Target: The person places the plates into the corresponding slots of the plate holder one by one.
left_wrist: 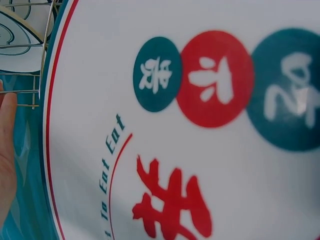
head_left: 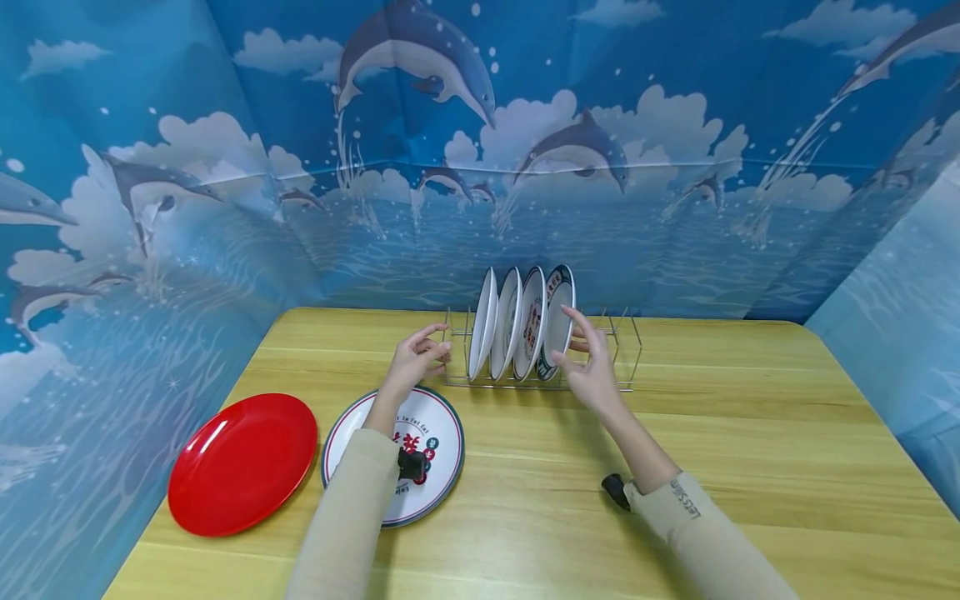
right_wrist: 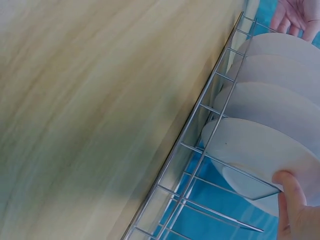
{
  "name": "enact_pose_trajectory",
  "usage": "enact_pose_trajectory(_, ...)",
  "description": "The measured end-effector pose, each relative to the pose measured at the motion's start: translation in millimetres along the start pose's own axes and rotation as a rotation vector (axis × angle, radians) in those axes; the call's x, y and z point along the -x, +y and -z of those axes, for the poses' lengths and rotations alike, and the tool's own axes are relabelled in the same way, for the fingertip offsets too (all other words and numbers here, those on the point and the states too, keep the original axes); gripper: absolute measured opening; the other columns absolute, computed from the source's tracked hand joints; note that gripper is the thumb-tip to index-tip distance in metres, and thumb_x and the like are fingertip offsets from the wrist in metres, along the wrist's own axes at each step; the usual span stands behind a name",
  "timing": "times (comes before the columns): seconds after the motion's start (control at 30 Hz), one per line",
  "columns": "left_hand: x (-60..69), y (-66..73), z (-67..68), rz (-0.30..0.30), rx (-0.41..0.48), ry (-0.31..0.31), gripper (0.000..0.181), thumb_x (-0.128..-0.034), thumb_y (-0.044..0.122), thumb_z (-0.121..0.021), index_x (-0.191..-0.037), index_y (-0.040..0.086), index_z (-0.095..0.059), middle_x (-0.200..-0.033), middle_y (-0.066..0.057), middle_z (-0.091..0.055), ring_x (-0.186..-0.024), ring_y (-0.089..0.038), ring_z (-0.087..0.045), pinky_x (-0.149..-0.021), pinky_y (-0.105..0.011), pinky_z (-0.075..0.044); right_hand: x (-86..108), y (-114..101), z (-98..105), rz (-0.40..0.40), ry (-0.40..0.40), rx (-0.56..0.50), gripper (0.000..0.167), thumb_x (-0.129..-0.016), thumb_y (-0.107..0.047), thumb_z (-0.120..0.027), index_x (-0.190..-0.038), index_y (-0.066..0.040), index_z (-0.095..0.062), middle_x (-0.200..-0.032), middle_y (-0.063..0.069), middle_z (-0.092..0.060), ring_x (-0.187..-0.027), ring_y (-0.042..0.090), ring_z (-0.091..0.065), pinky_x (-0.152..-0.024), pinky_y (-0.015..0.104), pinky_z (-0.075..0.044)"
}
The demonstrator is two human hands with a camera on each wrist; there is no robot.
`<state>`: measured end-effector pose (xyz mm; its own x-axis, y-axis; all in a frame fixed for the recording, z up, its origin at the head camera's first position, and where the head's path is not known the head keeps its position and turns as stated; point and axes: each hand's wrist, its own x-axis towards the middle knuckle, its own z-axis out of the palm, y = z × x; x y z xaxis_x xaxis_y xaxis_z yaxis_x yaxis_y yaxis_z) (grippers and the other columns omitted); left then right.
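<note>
In the head view a wire plate rack (head_left: pixel 628 354) holds several white plates on edge. My right hand (head_left: pixel 594 367) is at the rightmost plate (head_left: pixel 558 323), thumb on its face and fingers curved at its rim. The right wrist view shows that thumb against the plate (right_wrist: pixel 250 155). My left hand (head_left: pixel 414 360) is beside the rack's left end, fingers loosely bent close to the end wire. Fingers of the left hand (left_wrist: pixel 6 155) also show at the edge of the left wrist view. Below the left forearm lies a white plate (head_left: pixel 442 417) with red and green print.
A red oval plate (head_left: pixel 243 462) lies on the left of the wooden table (head_left: pixel 750 467). More plate edge shows beneath the printed plate, so it sits on a stack. A blue dolphin-print curtain (head_left: pixel 450 217) hangs directly behind the rack and along the sides.
</note>
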<state>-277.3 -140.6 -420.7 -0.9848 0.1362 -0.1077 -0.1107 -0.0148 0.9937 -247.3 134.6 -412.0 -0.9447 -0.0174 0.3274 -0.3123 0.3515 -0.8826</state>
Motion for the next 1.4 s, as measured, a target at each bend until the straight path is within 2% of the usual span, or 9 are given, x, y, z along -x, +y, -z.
enact_pose_trajectory(0.3, 3.0, 2.6, -1.2, -0.007, 0.002, -0.008, 0.041, -0.0891, 0.01, -0.06, -0.129, 0.01, -0.05, -0.087, -0.009, -0.059, -0.101, -0.038, -0.054, -0.093, -0.047, -0.044, 5.3, 5, -1, 0.025, -0.023, 0.015, 0.07, -0.082, 0.006, -0.061, -0.141, -0.021, -0.034, -0.122, 0.022, -0.034, -0.108, 0.036, -0.044, -0.075, 0.035, -0.051)
enact_pose_trajectory(0.47, 0.0, -0.7, -0.3, -0.005, 0.004, -0.005, 0.041, -0.0888, 0.01, -0.06, -0.128, 0.01, -0.051, -0.085, -0.007, -0.059, -0.1, -0.038, -0.054, -0.092, -0.047, -0.045, 7.5, 5, -1, 0.026, -0.033, -0.006, 0.069, -0.084, 0.003, -0.061, -0.141, -0.023, -0.033, -0.123, 0.021, -0.033, -0.11, 0.036, -0.042, -0.078, 0.042, -0.051)
enact_pose_trajectory(0.67, -9.2, -14.2, 3.4, -0.017, -0.008, 0.007, 0.041, -0.0881, 0.014, -0.061, -0.128, 0.013, -0.052, -0.083, -0.003, -0.06, -0.09, -0.025, -0.059, -0.09, -0.044, -0.046, 8.4, 4, 0, 0.016, -0.043, -0.011, 0.067, -0.085, 0.0, -0.061, -0.141, -0.023, -0.033, -0.124, 0.022, -0.032, -0.111, 0.038, -0.042, -0.08, 0.047, -0.051)
enact_pose_trajectory(0.8, -10.4, -18.6, 2.8, -0.042, -0.029, 0.03, 0.043, -0.088, 0.017, -0.062, -0.129, 0.011, -0.051, -0.08, 0.0, -0.06, -0.084, -0.017, -0.06, -0.089, -0.043, -0.048, 8.1, 3, 3, -0.001, -0.078, -0.005, 0.069, -0.086, -0.002, -0.06, -0.143, -0.026, -0.03, -0.128, 0.023, -0.03, -0.114, 0.041, -0.041, -0.084, 0.047, -0.049)
enact_pose_trajectory(0.97, -7.1, -18.2, -2.9, -0.074, -0.081, 0.073, 0.042, -0.0896, 0.017, -0.06, -0.13, 0.011, -0.05, -0.086, -0.004, -0.06, -0.09, -0.025, -0.06, -0.088, -0.043, -0.048, 10.3, -1, 8, -0.02, -0.113, -0.074, 0.069, -0.088, -0.008, -0.06, -0.145, -0.026, -0.025, -0.135, 0.024, -0.028, -0.117, 0.044, -0.041, -0.087, 0.049, -0.046)
enact_pose_trajectory(1.1, -1.5, -15.6, -6.0, -0.093, -0.14, 0.085, 0.042, -0.0911, 0.017, -0.058, -0.132, 0.012, -0.049, -0.105, -0.011, -0.058, -0.103, -0.031, -0.056, -0.088, -0.043, -0.048, 13.9, -2, 10, -0.038, -0.114, -0.147, 0.072, -0.089, -0.007, -0.059, -0.146, -0.024, -0.02, -0.138, 0.024, -0.028, -0.12, 0.044, -0.04, -0.09, 0.05, -0.044)
enact_pose_trajectory(1.2, 6.1, -11.5, -5.3, -0.104, -0.138, 0.093, 0.042, -0.091, 0.017, -0.058, -0.132, 0.012, -0.049, -0.119, -0.014, -0.052, -0.109, -0.031, -0.053, -0.09, -0.045, -0.047, 19.0, -2, 10, -0.106, -0.086, -0.17, 0.073, -0.088, -0.007, -0.06, -0.146, -0.022, -0.018, -0.136, 0.023, -0.032, -0.119, 0.041, -0.041, -0.092, 0.048, -0.044)
enact_pose_trajectory(1.27, 13.7, -7.8, -2.6, -0.109, -0.12, 0.102, 0.042, -0.0907, 0.017, -0.058, -0.131, 0.012, -0.049, -0.125, -0.016, -0.049, -0.111, -0.03, -0.052, -0.091, -0.046, -0.046, 22.9, -1, 9, -0.161, -0.059, -0.172, 0.07, -0.088, -0.006, -0.06, -0.144, -0.016, -0.02, -0.131, 0.024, -0.036, -0.115, 0.039, -0.044, -0.091, 0.044, -0.046)
enact_pose_trajectory(1.4, 35.9, 0.1, 8.3, -0.115, -0.059, 0.153, 0.041, -0.0895, 0.015, -0.059, -0.129, 0.01, -0.05, -0.125, -0.016, -0.049, -0.112, -0.03, -0.051, -0.093, -0.048, -0.044, 30.7, 2, 6, -0.304, -0.062, -0.207, 0.059, -0.089, -0.005, -0.057, -0.138, -0.005, -0.025, -0.125, 0.026, -0.042, -0.109, 0.04, -0.049, -0.09, 0.042, -0.047)
